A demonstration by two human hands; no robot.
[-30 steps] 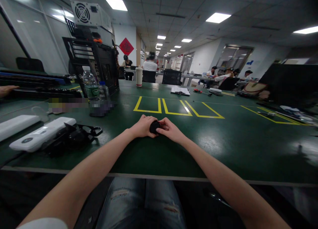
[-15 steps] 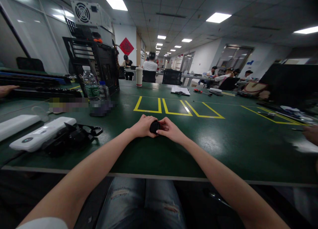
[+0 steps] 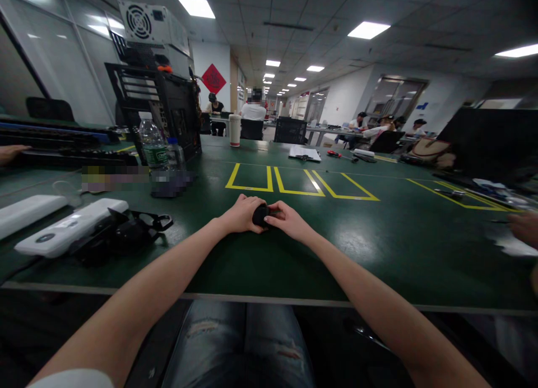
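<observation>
Between my two hands is a small black rounded object (image 3: 260,215), whose exact kind I cannot make out. My left hand (image 3: 241,213) wraps round its left side, fingers curled over the far edge and thumb at the near side. From the right, my right hand (image 3: 286,217) pinches at the object's edge with thumb and fingertips. Both hands are low over the green table (image 3: 269,264), close to its near edge. Just beyond them, yellow tape outlines (image 3: 299,194) mark the tabletop.
To the left lie a white power strip (image 3: 71,225) and black straps (image 3: 121,231). Water bottles (image 3: 153,144) stand by an open computer case (image 3: 168,102). Farther back are a cup (image 3: 235,131), a clipboard (image 3: 305,153) and a screwdriver (image 3: 336,154). Another person's hand (image 3: 524,226) is at the right edge.
The black object has turned slightly between my hands, and my right fingers have shifted a little on it. Both arms stay nearly where they were.
</observation>
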